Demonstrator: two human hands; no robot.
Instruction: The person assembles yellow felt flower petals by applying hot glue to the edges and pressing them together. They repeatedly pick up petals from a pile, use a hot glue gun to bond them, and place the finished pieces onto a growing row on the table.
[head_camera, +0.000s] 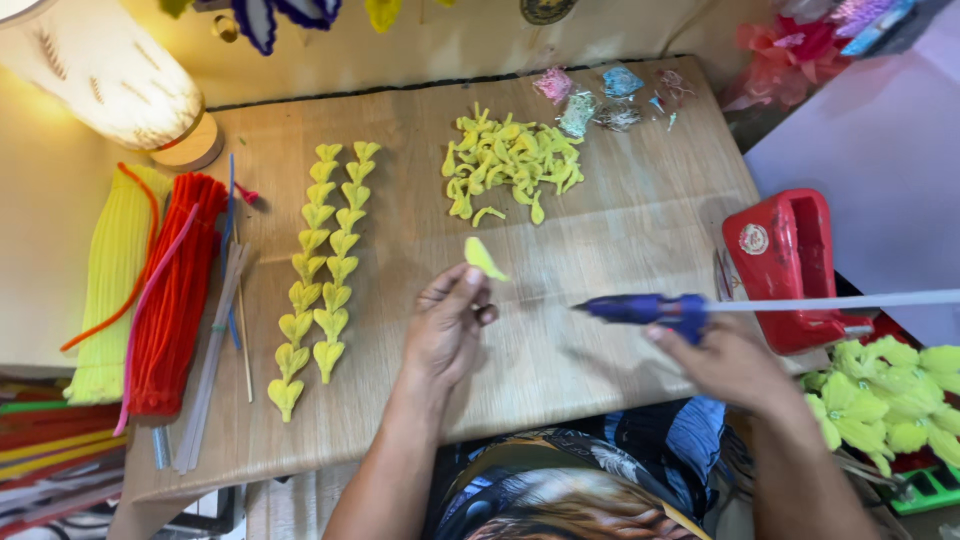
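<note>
Petals everywhere, so here's where it stands: two long chains of yellow fuzzy petal shapes (322, 270) are already laid out side by side left of centre on the wooden board (620, 230), and a loose heap of single yellow petals (508, 165) sits in the upper middle, so I'd guess plenty are shaped but not yet joined. Left hand (450, 325) pinches one yellow petal (483, 258) between thumb and fingertips, held up above the board near the middle of the frame. Right hand (725, 360) is wrapped around a blue glue gun (645, 308), nozzle aimed left toward that petal but not touching it. Far left there are bundles of yellow and red pipe cleaners (150, 290) beside a lit lamp (110, 70) in the upper left. A red holder (785, 265) sits at the right, finished-looking yellow fuzzy flowers (890, 395) lower right, and small glittery packets (605, 95) at the top. It's a cramped craft corner.
</note>
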